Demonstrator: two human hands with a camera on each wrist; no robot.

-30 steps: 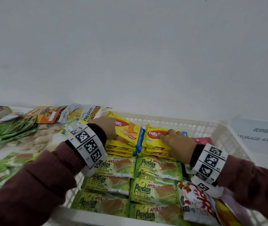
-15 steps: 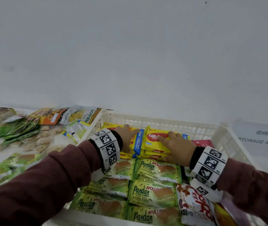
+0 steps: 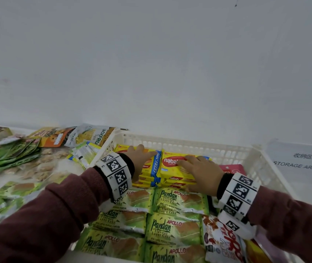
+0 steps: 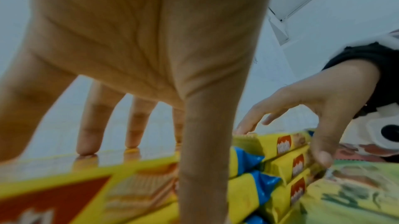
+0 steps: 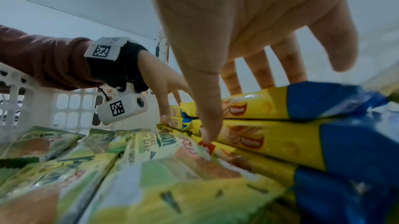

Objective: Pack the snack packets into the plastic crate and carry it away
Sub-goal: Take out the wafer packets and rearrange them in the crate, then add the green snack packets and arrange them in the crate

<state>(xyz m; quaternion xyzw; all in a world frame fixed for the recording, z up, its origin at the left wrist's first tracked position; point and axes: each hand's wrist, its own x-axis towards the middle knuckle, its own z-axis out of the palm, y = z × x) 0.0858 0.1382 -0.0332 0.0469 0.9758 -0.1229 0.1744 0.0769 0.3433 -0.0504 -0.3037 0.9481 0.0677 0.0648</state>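
Note:
The white plastic crate (image 3: 189, 147) holds green Pandan cake packets (image 3: 172, 228) in its near half. Two stacks of yellow wafer packets lie at its far end. My left hand (image 3: 141, 158) presses straight fingers (image 4: 86, 135) on top of the left wafer stack (image 3: 147, 173), with the thumb running down its near side. My right hand (image 3: 198, 168) lies over the right wafer stack (image 3: 171, 163). Its fingers (image 5: 254, 74) touch the top packet and its thumb rests against the stack's near side (image 5: 270, 139). A red-and-white packet (image 3: 221, 242) lies at the crate's near right.
Loose packets cover the table left of the crate: green ones (image 3: 14, 154), an orange one (image 3: 56, 138) and a jackfruit pouch (image 3: 92, 135). A red packet (image 3: 231, 168) sits in the crate's far right. A "STORAGE AREA" sign (image 3: 297, 162) lies to the right, below a plain wall.
My left hand brought a tilted yellow wafer packet down flat onto the left stack and now presses on it. The right hand stayed on the right stack.

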